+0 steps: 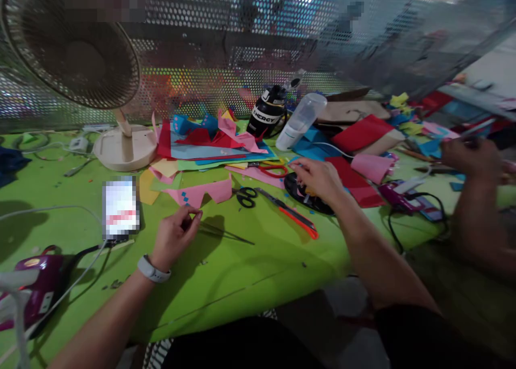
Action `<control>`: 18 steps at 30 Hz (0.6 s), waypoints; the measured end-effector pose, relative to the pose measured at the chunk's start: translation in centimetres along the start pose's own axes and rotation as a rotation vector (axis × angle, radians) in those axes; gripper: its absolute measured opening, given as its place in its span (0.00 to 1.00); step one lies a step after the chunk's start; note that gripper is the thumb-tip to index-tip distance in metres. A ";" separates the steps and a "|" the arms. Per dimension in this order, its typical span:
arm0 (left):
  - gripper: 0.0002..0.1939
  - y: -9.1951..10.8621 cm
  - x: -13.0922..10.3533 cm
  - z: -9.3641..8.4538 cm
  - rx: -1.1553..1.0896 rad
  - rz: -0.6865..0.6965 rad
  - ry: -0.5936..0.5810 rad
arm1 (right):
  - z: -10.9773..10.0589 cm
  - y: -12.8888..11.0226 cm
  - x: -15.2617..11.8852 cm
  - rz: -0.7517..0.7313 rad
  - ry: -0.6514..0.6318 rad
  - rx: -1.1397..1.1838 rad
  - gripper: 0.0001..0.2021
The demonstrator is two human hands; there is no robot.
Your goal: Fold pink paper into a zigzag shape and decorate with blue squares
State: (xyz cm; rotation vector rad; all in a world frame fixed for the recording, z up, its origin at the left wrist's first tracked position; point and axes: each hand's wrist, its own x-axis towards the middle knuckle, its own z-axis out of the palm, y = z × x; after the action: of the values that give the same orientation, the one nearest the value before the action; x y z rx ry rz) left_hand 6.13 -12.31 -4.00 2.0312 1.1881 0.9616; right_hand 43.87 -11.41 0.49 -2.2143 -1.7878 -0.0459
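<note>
My left hand (176,235), with a watch at the wrist, is closed just below a pink paper strip (215,192) that has notched edges and small blue diamonds at its left part. Whatever its fingers pinch is too small to make out. Long thin tweezers (228,233) lie to its right on the green table (242,272). Over a black dish (296,189) at the right, my right hand (316,179) is closed, fingertips together; what they hold is unclear. Between the hands lie black scissors (245,197) and an orange cutter (298,222).
A fan (124,146) and a phone (120,207) stand and lie at left. Behind are coloured sheets (209,151), a black bottle (264,113) and a clear bottle (302,122). Purple devices (34,283) sit at both sides. Another person's hand (471,156) is at right.
</note>
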 end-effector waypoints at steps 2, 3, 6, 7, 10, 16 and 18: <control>0.09 0.1 -0.1 0.1 -0.003 -0.013 -0.006 | 0.4 -0.1 -0.1 -0.025 -0.004 0.018 0.17; 0.10 0.2 -0.2 0.2 -0.004 -0.020 -0.004 | 0.7 -0.3 -0.1 -0.059 -0.011 0.023 0.16; 0.10 0.4 -0.3 0.3 -0.009 -0.034 0.007 | 1.8 -1.2 0.1 -0.195 -0.039 0.033 0.15; 0.10 0.5 -0.4 0.3 -0.013 -0.037 0.007 | 2.2 -1.6 0.2 -0.231 -0.047 0.039 0.15; 0.10 0.6 -0.5 0.3 -0.007 -0.033 0.005 | 3.0 -2.7 0.5 -0.283 -0.074 0.032 0.14; 0.10 0.0 -0.5 0.3 0.051 0.050 -0.027 | 2.6 -1.4 1.3 -0.178 -0.174 -0.165 0.10; 0.10 -0.2 -0.4 0.3 0.071 0.082 -0.022 | 1.9 -0.7 1.4 -0.129 -0.191 -0.209 0.09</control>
State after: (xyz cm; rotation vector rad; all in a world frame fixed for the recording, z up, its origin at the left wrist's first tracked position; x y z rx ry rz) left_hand 6.12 -12.66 -4.42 2.1557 1.1500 0.9451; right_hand 43.20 -9.49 -0.85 -2.3082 -2.1149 -0.0518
